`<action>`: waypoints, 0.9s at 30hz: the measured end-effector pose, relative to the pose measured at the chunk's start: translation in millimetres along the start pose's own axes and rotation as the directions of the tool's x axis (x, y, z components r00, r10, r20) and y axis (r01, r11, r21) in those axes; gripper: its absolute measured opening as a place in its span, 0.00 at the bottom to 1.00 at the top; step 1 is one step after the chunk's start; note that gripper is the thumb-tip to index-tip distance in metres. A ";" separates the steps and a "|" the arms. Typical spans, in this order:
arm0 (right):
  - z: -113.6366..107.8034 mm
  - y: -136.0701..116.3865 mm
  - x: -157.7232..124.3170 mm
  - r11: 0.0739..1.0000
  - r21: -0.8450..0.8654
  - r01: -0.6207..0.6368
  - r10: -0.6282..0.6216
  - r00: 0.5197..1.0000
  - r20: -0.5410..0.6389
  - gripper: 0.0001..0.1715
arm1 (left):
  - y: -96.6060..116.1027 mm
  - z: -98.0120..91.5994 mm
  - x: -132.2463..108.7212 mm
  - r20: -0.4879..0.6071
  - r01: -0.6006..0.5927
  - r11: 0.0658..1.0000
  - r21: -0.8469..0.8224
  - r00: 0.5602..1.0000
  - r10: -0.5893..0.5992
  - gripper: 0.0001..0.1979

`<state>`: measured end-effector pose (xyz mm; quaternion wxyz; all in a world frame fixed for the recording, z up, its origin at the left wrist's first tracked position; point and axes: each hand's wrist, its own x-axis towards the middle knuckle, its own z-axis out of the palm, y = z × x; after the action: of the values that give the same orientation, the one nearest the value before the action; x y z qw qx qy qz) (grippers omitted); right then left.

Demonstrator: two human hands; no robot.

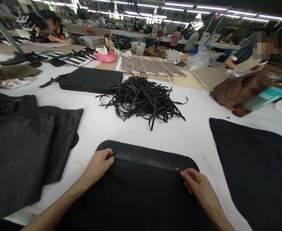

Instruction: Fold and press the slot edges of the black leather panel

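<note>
A black panel with rounded corners [143, 148] lies on the white table in front of me, a greyish, worn-looking band along its far edge. Over its nearer part is spread a sheet of black fabric [150, 199]. Near the far left corner, my left hand [100, 165] is closed, pinching the fabric's edge. At the far right, my right hand [197, 184] pinches the same edge between thumb and fingers. A small white mark shows beside each hand's fingertips. Beyond the panel sits a tangled heap of thin black strips [143, 98].
Black fabric pieces [18, 154] are layered at left; another black piece [254, 160] lies at right. Behind are a stack of black panels [90, 78], a pink basket [105, 57], a teal-capped bottle [261, 99] and a brown bag [239, 88]. Other people work farther off.
</note>
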<state>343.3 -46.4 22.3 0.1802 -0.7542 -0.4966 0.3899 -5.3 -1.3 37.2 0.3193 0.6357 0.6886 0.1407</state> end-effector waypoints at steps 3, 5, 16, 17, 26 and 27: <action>-2.7 -4.3 -3.4 0.999 0.043 0.031 -0.032 0.999 0.025 0.18 | -6.5 -0.8 0.9 0.039 0.009 0.997 -0.078 0.999 -0.006 0.07; -4.1 -7.3 -4.8 0.996 0.083 0.038 -0.042 0.998 0.043 0.17 | -9.8 -1.3 1.5 0.072 0.027 0.993 -0.116 0.997 -0.019 0.08; 0.2 -3.4 -3.9 1.000 0.020 -0.012 0.012 1.000 -0.006 0.18 | -2.4 -2.5 -0.8 0.040 0.019 0.994 -0.112 0.999 -0.014 0.11; 0.4 -3.9 -4.6 1.000 0.005 -0.016 0.016 1.000 -0.015 0.18 | -2.3 -2.8 -1.0 0.042 0.020 0.993 -0.116 0.999 -0.015 0.11; 3.2 1.4 -4.9 0.996 -0.086 -0.027 0.025 0.999 -0.030 0.19 | -4.6 -1.9 -1.4 0.042 0.024 0.990 -0.140 0.999 -0.018 0.09; 3.4 4.1 -4.2 0.994 -0.103 -0.025 0.023 0.999 -0.027 0.19 | -4.8 -1.8 -1.4 0.037 0.020 0.990 -0.141 0.999 -0.015 0.08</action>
<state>342.3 -52.3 19.1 0.1428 -0.7734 -0.5046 0.3562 -10.2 -3.0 36.0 0.3768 0.6078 0.6767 0.1748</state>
